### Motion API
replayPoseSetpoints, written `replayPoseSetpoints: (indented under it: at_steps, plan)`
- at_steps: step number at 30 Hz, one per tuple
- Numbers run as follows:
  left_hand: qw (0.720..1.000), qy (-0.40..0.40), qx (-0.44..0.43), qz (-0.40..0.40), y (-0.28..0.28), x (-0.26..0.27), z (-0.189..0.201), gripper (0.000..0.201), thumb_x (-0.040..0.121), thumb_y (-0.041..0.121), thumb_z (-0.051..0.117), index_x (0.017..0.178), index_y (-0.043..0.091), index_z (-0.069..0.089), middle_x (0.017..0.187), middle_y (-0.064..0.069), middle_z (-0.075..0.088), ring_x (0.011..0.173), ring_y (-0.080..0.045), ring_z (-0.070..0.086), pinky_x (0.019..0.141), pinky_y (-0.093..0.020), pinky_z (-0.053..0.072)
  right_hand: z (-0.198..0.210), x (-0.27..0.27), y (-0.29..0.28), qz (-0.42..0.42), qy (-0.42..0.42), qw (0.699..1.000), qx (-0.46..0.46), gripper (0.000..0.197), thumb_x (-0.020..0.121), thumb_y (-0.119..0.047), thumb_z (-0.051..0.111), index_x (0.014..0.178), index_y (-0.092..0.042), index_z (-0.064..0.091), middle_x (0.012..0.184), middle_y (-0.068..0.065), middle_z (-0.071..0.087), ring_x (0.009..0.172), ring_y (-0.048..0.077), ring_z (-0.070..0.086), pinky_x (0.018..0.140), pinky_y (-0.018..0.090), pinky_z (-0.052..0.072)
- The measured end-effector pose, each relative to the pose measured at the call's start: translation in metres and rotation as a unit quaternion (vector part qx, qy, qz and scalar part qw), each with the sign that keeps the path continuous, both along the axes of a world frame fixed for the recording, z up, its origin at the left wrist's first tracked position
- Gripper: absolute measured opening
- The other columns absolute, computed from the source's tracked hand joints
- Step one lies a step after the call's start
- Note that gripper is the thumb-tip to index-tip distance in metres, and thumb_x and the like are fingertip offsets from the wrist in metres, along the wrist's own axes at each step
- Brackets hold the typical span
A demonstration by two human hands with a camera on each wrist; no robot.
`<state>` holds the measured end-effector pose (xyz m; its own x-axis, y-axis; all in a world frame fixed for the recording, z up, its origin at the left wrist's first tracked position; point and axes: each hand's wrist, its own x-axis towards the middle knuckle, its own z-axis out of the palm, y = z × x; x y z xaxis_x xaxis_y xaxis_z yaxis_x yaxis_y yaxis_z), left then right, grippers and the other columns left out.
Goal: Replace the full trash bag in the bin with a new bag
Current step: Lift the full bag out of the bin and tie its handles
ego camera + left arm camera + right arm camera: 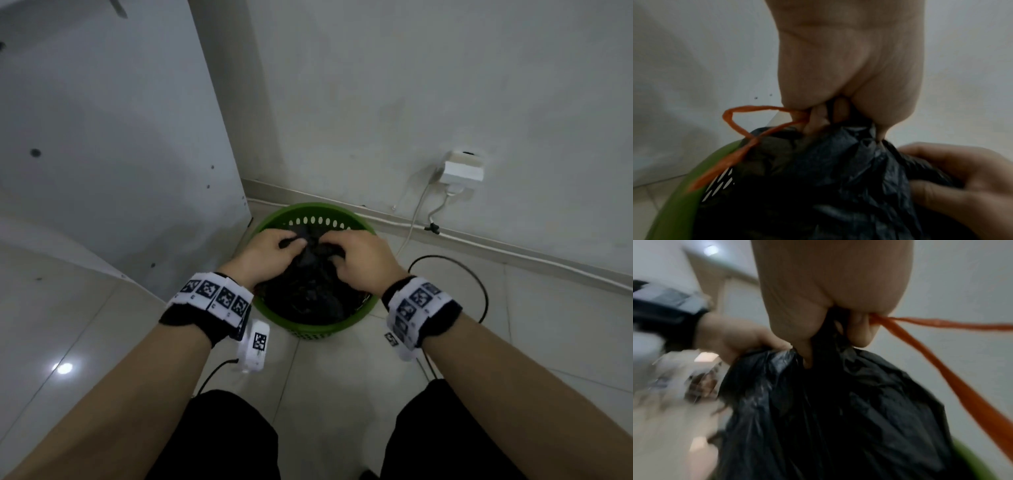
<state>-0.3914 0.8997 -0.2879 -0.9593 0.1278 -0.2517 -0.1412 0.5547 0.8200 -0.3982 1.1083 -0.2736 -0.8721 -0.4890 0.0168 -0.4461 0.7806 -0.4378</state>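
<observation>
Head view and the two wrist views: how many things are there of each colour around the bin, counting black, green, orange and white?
Black: 2, the trash bag and the floor cable.
Green: 1, the bin.
Orange: 1, the drawstring.
White: 1, the wall adapter.
Total: 5.

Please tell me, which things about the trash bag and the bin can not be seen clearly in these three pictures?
- Contents of the black trash bag: hidden by its opaque plastic, all views.
- Orange drawstring: not visible in head view; its far end is cut off by the right wrist frame edge.
- Green bin: its base is hidden by its own wall in head view.
- Left hand: blurred in right wrist view.
</observation>
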Motion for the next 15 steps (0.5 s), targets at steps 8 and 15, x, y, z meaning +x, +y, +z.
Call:
replayPoseSetpoints:
  at_steps: [8, 15]
  plan:
    - [0.957, 0.056, -0.273, -0.082, -0.001, -0.001, -0.024, 0.04, 0.071, 0.072, 0.049, 0.081, 0.037, 0.066, 0.082, 0.011, 0.066, 0.086, -0.021, 0.065, 0.078, -0.04, 0.056, -0.007, -0.018, 0.002, -0.077, -0.262, 0.957, -0.096, 0.03, 0.091, -0.04, 0.067, 0.116, -0.023, 0.069, 0.111, -0.001, 0.071, 0.104, 0.018, 0.065, 0.088, 0.027, 0.048]
    - [0.978, -0.077, -0.194, -0.01, 0.011, -0.01, -0.026, 0.033, 0.087, 0.045, 0.062, 0.099, 0.016, 0.073, 0.099, -0.006, 0.071, 0.092, -0.024, 0.066, 0.077, -0.03, 0.054, -0.026, 0.003, -0.026, -0.019, 0.049, 0.991, 0.125, 0.05, 0.087, -0.055, 0.062, 0.131, -0.03, 0.057, 0.112, 0.003, 0.067, 0.098, 0.029, 0.066, 0.077, 0.04, 0.055]
